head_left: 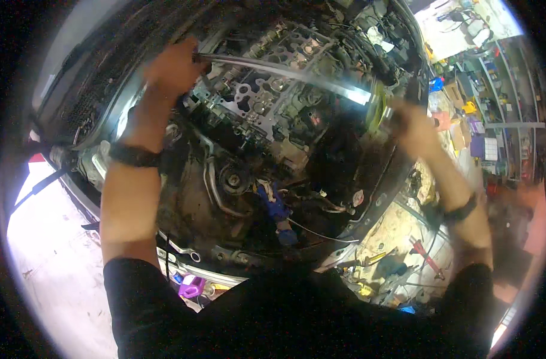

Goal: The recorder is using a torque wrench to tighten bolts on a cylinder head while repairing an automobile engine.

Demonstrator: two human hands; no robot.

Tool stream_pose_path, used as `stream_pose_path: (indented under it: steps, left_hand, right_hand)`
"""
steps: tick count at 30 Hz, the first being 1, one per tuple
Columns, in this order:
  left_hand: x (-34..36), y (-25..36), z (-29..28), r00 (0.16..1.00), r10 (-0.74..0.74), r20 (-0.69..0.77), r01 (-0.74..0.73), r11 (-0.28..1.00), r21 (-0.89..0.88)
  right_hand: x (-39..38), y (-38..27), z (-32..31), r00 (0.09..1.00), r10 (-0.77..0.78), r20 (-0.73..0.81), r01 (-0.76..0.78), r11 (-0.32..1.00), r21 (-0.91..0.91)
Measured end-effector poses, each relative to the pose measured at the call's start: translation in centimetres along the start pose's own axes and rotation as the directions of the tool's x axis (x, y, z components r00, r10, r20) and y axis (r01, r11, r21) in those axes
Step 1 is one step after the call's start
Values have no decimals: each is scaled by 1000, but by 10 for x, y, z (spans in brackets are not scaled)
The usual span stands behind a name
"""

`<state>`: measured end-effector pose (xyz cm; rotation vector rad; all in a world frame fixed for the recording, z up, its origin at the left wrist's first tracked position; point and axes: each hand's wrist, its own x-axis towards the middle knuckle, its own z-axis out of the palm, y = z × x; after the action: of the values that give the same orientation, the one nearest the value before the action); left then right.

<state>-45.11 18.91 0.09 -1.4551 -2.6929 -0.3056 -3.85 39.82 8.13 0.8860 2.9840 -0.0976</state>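
A shiny clear strip of tape [285,72] stretches tight across the air above the opened engine [258,99]. Its far-left end is pinched in my left hand [176,69], whose fingers are closed. At the other end is a yellowish-green roll of tape [377,107], blurred by motion, gripped in my right hand [413,128]. Beneath the strip, the engine's grey metal face shows holes and round openings. Both hands are above the engine bay, the left near the windscreen side and the right near the right fender.
A curved pipe [213,185], a round pulley [234,178] and a blue item [276,209] lie low in the bay. Right of the car are cluttered shelves [512,113] and a red-handled tool [427,258] on the floor. A purple jug [192,286] stands below the front edge.
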Motion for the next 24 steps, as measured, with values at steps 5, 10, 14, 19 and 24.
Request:
stream_pose_path:
  steps: [5,10,14,19,24]
  left_hand:
    - [8,17,20,989,-135,62,140,987,-80]
    - [14,22,25,954,-291,75,297,951,-82]
    - [14,19,39,952,-296,81,301,952,-50]
    - [15,20,45,965,-259,42,259,966,-6]
    - [18,27,30,960,-277,48,278,961,0]
  right_hand:
    - [149,65,-26,999,-41,15,43,990,-132]
    - [250,90,10,963,-269,4,266,950,-165]
    - [299,93,24,961,-251,118,274,921,-277]
    - [350,130,51,970,-162,182,156,987,48]
    - [364,123,33,930,-47,364,-69,952,299]
